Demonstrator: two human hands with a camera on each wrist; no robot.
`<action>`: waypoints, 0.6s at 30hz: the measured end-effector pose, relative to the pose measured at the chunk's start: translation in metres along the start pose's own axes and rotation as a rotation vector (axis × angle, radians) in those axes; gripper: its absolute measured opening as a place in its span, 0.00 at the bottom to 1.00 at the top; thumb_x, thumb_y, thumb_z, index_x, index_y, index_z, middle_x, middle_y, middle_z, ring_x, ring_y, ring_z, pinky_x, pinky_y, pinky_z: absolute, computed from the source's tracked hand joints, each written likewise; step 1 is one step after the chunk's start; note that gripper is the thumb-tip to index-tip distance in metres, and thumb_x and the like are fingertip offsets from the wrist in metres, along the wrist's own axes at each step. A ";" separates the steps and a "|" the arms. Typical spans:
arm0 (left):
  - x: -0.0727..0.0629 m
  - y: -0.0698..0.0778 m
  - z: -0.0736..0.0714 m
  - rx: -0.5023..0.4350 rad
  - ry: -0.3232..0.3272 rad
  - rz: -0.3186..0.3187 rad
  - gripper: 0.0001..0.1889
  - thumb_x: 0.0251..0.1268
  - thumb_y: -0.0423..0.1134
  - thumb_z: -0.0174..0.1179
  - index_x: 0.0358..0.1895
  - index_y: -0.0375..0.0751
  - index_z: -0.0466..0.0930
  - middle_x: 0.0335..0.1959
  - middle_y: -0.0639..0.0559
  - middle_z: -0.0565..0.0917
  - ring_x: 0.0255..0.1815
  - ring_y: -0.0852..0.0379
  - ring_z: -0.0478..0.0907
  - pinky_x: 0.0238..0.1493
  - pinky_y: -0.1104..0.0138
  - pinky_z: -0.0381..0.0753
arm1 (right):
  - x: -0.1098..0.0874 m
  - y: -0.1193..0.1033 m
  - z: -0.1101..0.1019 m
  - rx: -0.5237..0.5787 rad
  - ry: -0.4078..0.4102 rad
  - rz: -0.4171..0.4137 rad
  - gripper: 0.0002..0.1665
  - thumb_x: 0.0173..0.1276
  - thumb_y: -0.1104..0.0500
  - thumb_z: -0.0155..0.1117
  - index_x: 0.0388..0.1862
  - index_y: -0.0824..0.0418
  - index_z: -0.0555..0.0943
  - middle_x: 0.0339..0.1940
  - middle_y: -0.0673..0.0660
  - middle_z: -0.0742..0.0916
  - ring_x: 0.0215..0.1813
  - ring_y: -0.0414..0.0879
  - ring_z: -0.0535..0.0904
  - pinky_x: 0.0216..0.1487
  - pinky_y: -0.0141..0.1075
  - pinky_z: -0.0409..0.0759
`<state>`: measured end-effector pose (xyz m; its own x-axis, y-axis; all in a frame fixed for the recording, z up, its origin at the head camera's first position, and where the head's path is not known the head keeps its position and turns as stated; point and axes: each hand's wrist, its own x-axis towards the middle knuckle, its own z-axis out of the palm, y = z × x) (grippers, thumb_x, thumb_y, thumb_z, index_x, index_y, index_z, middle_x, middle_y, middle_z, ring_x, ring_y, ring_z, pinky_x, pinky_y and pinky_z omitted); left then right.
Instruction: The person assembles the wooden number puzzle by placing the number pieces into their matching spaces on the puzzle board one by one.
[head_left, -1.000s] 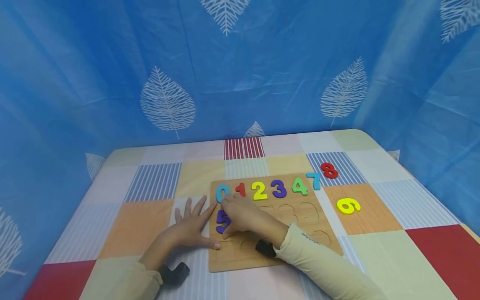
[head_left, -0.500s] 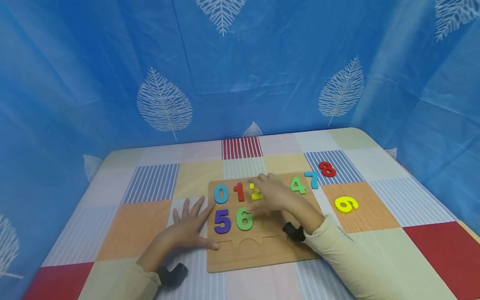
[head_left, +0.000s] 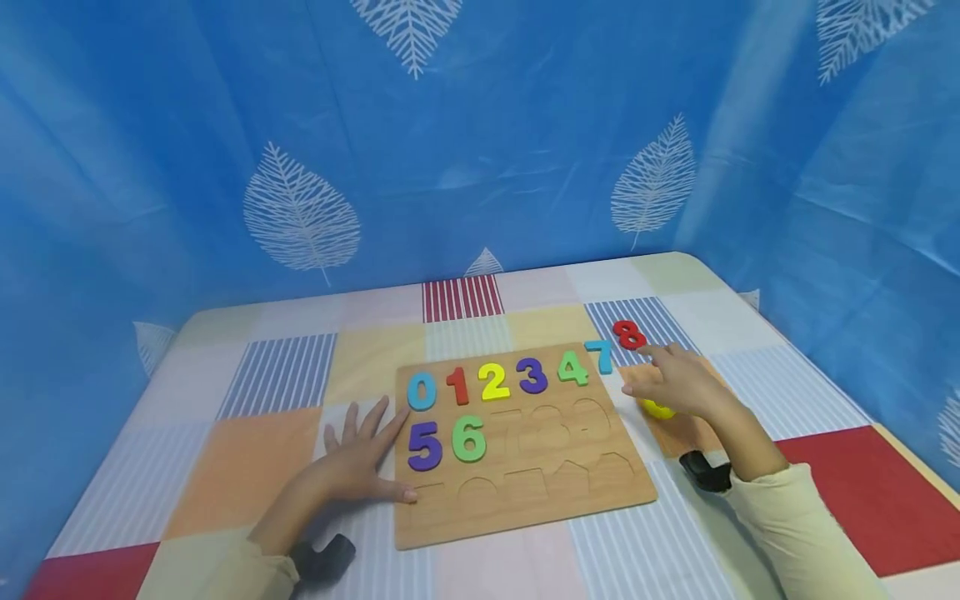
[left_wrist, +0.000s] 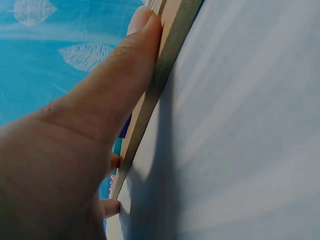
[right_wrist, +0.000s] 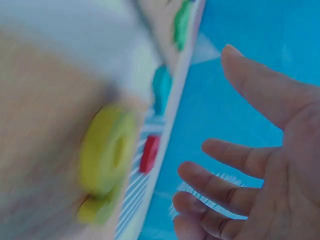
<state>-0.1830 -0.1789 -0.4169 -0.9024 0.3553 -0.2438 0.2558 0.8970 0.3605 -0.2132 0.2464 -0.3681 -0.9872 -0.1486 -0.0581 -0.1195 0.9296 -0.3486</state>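
Head view: right hand (head_left: 678, 385), fingers apart and empty, over yellow number (head_left: 657, 409) right of board (head_left: 525, 510) — apparently choosing a loose piece; left hand (head_left: 352, 468) splayed at board's left edge. Left wrist: thumb against board. Right wrist: gap above yellow number — probably calling for lowering, then pinching.

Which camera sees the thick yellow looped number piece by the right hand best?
The right wrist view: the thick yellow looped number piece looks big there, hole showing, though blurry. In the head view, the right hand hides most of it, leaving a yellow bit. The left wrist view doesn't show it.
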 end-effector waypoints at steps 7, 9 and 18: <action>0.000 -0.003 0.002 -0.017 0.010 0.003 0.60 0.32 0.73 0.63 0.72 0.50 0.47 0.73 0.36 0.41 0.68 0.25 0.26 0.54 0.27 0.28 | 0.020 0.021 0.006 -0.056 -0.017 -0.065 0.42 0.55 0.48 0.67 0.63 0.68 0.65 0.57 0.75 0.70 0.55 0.69 0.64 0.51 0.62 0.68; 0.000 -0.003 0.003 -0.013 0.013 0.010 0.60 0.32 0.73 0.62 0.72 0.51 0.47 0.73 0.37 0.41 0.68 0.24 0.26 0.54 0.27 0.28 | 0.030 0.021 0.007 -0.060 -0.044 -0.065 0.42 0.55 0.48 0.67 0.64 0.65 0.64 0.59 0.73 0.68 0.55 0.69 0.63 0.51 0.63 0.68; 0.000 -0.001 0.002 -0.019 0.006 -0.005 0.60 0.31 0.73 0.62 0.72 0.53 0.47 0.74 0.38 0.40 0.68 0.26 0.25 0.55 0.28 0.26 | 0.062 0.009 0.010 -0.139 -0.160 -0.085 0.43 0.56 0.49 0.67 0.68 0.59 0.61 0.68 0.67 0.63 0.58 0.69 0.58 0.55 0.64 0.64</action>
<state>-0.1831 -0.1793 -0.4187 -0.9057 0.3489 -0.2408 0.2443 0.8938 0.3762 -0.2744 0.2426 -0.3839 -0.9450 -0.2694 -0.1853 -0.2257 0.9475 -0.2266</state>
